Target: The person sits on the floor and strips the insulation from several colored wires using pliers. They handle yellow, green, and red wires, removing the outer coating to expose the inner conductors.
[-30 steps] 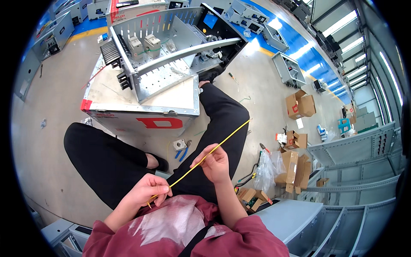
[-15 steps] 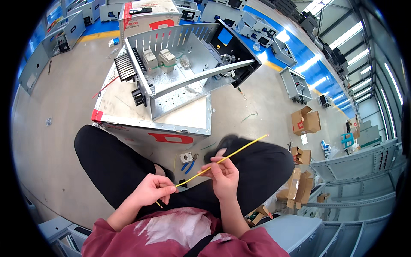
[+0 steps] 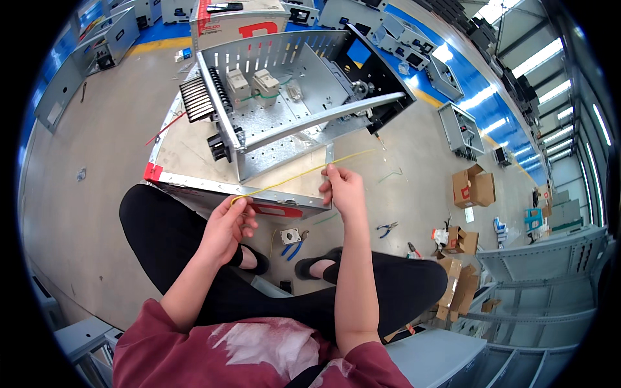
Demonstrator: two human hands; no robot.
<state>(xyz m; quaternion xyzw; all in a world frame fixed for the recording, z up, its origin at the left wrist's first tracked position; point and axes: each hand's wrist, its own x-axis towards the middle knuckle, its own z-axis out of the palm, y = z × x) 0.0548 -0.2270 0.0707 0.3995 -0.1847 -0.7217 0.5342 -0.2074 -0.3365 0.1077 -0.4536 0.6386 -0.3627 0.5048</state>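
Fingers (image 3: 240, 203) of the bare left hand (image 3: 223, 231) hold one end section of a thin, flexible yellow wire (image 3: 281, 183), pinched between thumb and index finger; the remaining left fingers are loosely curled below the pinch. At this point the wire forms a small bend against the fingertips. Thumb and index finger of the bare right hand (image 3: 345, 192) close on the wire farther along its length, with the other right fingers folded beneath.

Between the two hands, the wire runs nearly straight, rising from left to right. Beyond the right fingertips, a free section extends up and to the right.

In the view, the wire crosses the near part of a pale-topped crate (image 3: 189, 150) with metal edging and one red corner; contact between wire and crate cannot be determined. An open grey sheet-metal chassis (image 3: 272, 156) with a perforated base rests on the crate, past the hands. Two pale block-shaped components (image 3: 264, 86) are located inside the chassis, and a black finned block (image 3: 197, 99) is located at its left end. On the floor below the hands, blue-handled pliers (image 3: 297, 246) lie just beside a white square block (image 3: 290, 237).
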